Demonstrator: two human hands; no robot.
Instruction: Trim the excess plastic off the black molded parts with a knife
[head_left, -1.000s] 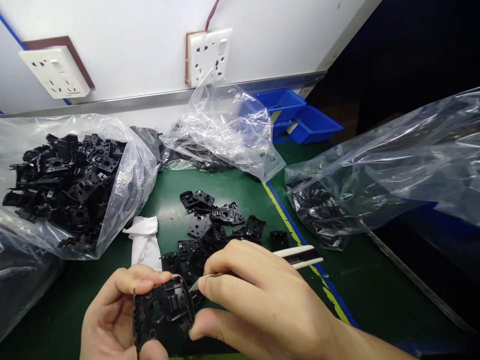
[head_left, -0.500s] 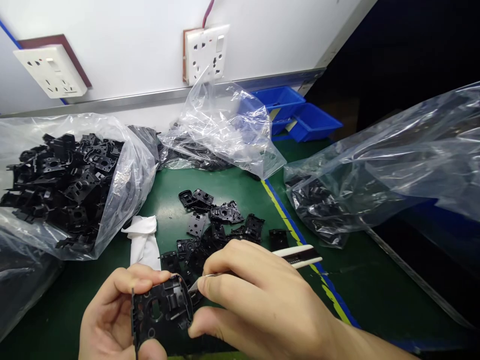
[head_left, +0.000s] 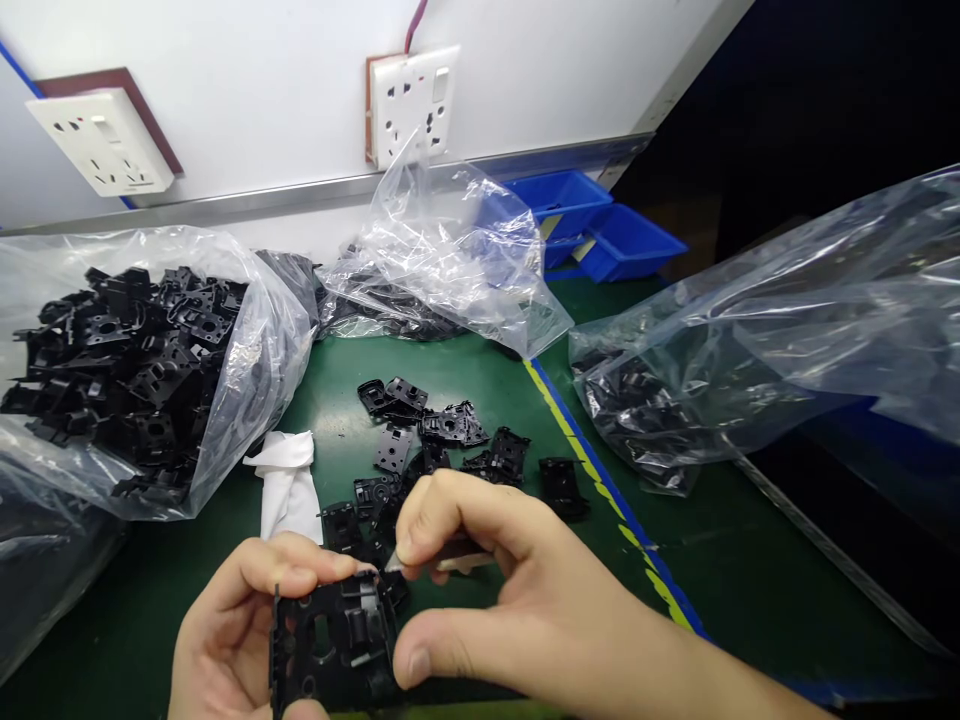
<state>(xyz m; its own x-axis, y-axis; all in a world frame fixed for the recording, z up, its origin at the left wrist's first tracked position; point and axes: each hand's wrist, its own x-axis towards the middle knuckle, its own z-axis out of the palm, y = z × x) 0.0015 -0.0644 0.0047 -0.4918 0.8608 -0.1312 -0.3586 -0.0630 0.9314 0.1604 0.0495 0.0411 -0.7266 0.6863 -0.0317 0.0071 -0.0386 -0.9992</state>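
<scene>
Holding the black bracket point(head_left: 334, 640) upright, left hand point(head_left: 225, 650) grips it; right hand point(head_left: 525, 610) pinches the blade point(head_left: 439, 557), tip pointing left.

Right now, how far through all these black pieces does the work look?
What is finished cannot be told apart. In hand: the left hand holds one black plastic frame while the right hand puts a small blade to its top edge. Left: loose frames on the green mat, plus a full bag beside them.
</scene>
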